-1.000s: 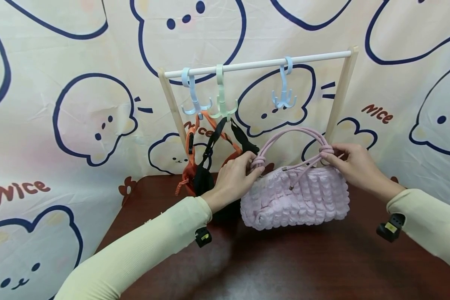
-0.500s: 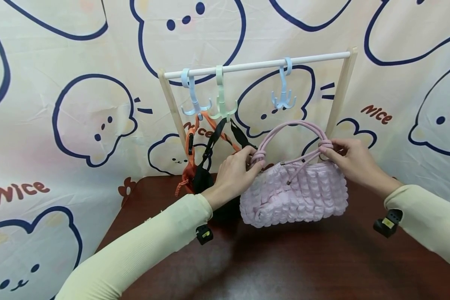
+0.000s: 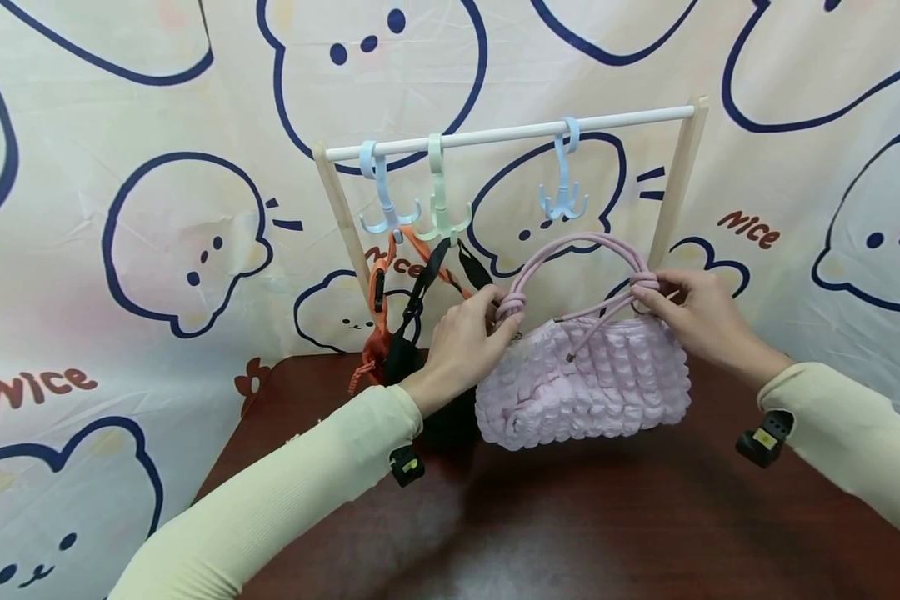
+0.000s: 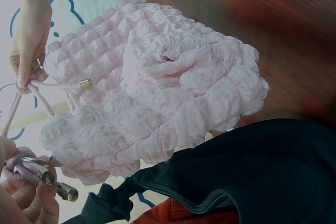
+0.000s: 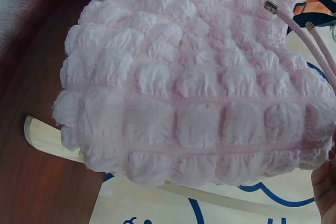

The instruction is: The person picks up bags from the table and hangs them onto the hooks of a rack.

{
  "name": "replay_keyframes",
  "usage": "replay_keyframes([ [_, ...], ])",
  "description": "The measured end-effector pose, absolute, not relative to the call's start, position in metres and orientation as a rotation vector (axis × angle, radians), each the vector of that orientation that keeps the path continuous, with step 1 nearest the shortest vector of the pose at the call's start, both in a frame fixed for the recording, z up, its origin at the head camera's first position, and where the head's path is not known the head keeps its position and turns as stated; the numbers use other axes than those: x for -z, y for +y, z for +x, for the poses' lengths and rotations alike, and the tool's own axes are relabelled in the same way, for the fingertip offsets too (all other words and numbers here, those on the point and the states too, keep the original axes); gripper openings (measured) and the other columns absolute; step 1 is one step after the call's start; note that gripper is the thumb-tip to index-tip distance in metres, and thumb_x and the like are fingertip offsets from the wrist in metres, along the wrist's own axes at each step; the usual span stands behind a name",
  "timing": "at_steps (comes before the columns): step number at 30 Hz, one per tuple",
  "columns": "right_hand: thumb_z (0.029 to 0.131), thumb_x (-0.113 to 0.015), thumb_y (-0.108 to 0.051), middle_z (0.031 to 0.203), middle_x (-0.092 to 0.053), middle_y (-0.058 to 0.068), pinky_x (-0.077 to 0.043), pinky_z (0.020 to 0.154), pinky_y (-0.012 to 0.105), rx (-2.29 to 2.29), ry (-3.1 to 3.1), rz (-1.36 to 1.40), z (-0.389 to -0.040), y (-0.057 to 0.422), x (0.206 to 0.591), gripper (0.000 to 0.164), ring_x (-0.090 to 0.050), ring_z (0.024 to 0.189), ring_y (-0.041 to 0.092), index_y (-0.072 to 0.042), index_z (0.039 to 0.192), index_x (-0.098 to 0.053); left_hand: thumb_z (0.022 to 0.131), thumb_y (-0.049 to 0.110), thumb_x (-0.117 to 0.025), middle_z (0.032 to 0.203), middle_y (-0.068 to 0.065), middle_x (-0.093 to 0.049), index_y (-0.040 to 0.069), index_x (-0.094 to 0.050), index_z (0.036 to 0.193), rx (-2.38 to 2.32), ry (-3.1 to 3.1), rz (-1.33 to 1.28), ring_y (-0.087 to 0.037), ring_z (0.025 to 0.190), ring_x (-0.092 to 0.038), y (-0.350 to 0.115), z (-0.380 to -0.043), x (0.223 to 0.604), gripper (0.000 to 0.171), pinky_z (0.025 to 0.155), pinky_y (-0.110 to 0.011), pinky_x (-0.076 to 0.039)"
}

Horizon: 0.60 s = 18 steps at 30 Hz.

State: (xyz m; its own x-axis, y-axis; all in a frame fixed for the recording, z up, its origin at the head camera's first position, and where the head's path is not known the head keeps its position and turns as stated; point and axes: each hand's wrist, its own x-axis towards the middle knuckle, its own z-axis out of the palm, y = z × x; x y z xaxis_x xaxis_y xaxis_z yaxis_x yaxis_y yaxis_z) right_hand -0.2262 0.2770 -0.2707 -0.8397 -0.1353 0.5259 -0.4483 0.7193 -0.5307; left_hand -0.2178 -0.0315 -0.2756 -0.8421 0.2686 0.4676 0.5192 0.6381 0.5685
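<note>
A pink puffy handbag (image 3: 581,383) with a corded handle (image 3: 570,243) hangs between my two hands, over the dark wooden table. My left hand (image 3: 467,337) pinches the knot at the handle's left end. At the right end, the knot is gripped between the thumb and fingers of my right hand (image 3: 701,321). The left wrist view shows metal-tipped cord ends (image 4: 46,177) by the left fingers. Behind the bag, a light blue hook (image 3: 563,196) hangs unladen on the rack's white rod (image 3: 510,133). Most of my right hand is cut off in the right wrist view.
An orange bag (image 3: 377,346) hangs from another light blue hook (image 3: 384,212) at the rack's left. Beside it a black bag (image 3: 403,354) hangs from a green hook (image 3: 440,212), partly behind my left hand. The rack's wooden posts (image 3: 678,183) stand before a printed cloth backdrop.
Both hands have raised the pink handbag slightly, and its handle now reaches closer to the right-hand blue hook. The view has shifted a little; the hung bags keep their places.
</note>
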Motion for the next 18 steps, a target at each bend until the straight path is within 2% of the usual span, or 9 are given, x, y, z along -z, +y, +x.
replay_keyframes([
  [7, 0.099, -0.066, -0.020, 0.091, -0.071, 0.015, -0.046, 0.056, 0.017, -0.935, -2.422, 0.467, -0.2274, 0.2731, 0.2652, 0.022, -0.056, 0.069, 0.001, -0.003, 0.110, -0.075, 0.099, 0.035, -0.064, 0.082, 0.002, -0.065, 0.019, -0.064, 0.118, 1.021, -2.505, -0.622, -0.014, 0.066, -0.054, -0.0320, -0.2196, 0.2714, 0.024, 0.058, -0.028, -0.040],
  [18, 0.099, -0.066, -0.024, 0.094, -0.071, 0.017, -0.047, 0.054, 0.019, -0.917, -2.456, 0.442, -0.2277, 0.2720, 0.2603, 0.027, -0.055, 0.071, 0.002, -0.002, 0.112, -0.074, 0.100, 0.034, -0.063, 0.081, 0.002, -0.066, 0.019, -0.065, 0.119, 1.024, -2.483, -0.631, -0.013, 0.064, -0.055, -0.0333, -0.2213, 0.2671, 0.025, 0.058, -0.028, -0.041],
])
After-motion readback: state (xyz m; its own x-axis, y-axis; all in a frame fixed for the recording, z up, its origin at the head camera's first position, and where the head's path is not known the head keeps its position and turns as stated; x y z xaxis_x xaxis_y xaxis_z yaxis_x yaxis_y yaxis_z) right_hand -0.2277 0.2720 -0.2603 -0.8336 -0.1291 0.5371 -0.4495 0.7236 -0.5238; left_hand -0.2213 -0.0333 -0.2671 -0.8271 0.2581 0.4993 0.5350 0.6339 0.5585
